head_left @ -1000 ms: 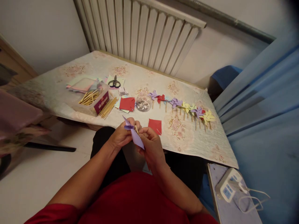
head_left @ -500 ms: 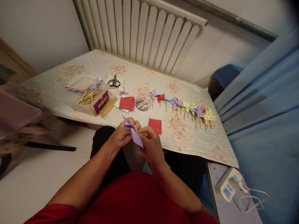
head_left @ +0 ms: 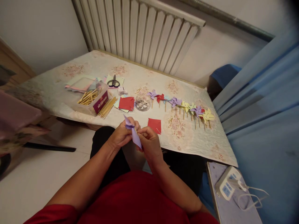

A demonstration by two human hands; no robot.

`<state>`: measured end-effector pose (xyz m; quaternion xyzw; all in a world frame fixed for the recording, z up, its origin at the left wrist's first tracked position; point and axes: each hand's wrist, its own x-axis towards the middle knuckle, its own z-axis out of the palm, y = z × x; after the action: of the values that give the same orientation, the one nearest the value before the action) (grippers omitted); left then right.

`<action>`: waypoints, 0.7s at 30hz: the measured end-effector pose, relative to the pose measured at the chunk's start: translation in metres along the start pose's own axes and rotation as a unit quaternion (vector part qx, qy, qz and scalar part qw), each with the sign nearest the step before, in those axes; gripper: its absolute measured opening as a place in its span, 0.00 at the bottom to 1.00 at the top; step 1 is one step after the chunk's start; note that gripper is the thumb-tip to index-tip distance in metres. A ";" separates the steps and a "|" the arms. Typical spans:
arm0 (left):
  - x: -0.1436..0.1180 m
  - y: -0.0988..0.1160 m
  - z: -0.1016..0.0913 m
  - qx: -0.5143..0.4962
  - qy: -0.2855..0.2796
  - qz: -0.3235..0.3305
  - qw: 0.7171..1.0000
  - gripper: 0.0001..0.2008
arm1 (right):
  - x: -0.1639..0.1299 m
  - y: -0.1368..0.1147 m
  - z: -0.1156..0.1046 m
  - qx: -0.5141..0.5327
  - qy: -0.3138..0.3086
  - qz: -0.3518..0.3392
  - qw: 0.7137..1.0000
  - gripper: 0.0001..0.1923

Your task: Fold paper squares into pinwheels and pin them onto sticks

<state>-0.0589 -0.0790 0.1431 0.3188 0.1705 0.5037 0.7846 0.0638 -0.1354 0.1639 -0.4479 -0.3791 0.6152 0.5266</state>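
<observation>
A purple paper pinwheel [head_left: 136,138] is held over my lap, in front of the table edge. My left hand [head_left: 121,134] is closed on its folded blades from the left. My right hand [head_left: 149,140] pinches at the back of it, where a short bit of wooden stick [head_left: 135,130] shows; most of the stick is hidden by fingers and paper. Just beyond my right hand, a red paper square [head_left: 154,125] with cut corners lies on the table. Farther off sit a red-topped stack of squares [head_left: 126,103] and a clear round dish of small metallic pins [head_left: 143,102].
Finished pinwheels [head_left: 175,101] lie in a row at right. At left are a plastic tub of sticks [head_left: 85,108], loose sticks [head_left: 107,107], black scissors [head_left: 113,81] and coloured paper [head_left: 80,84]. A power strip [head_left: 228,183] rests on a side stand beside a blue curtain [head_left: 261,102].
The purple pinwheel has turned slightly between my hands, its lower blade now pointing more downward. Less of the stick shows. Both hands keep nearly the same place.
</observation>
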 end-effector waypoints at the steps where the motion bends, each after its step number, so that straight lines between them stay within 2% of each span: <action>1: 0.000 0.000 0.001 0.002 0.002 0.002 1.000 0.21 | 0.000 -0.001 0.000 -0.003 -0.001 -0.002 1.000 0.12; 6: -0.001 0.001 0.002 0.009 0.009 0.005 1.000 0.19 | -0.003 -0.005 0.003 -0.016 0.000 -0.005 1.000 0.12; 12: -0.002 -0.002 -0.003 0.034 0.054 -0.010 0.998 0.16 | -0.003 -0.001 0.001 -0.028 -0.002 -0.001 1.000 0.10; 21: -0.003 -0.001 -0.005 0.012 -0.002 -0.006 1.000 0.16 | -0.004 -0.002 0.001 -0.025 -0.003 0.006 1.000 0.11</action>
<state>-0.0624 -0.0800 0.1381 0.3278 0.1769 0.4962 0.7842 0.0642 -0.1389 0.1667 -0.4613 -0.3927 0.6104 0.5103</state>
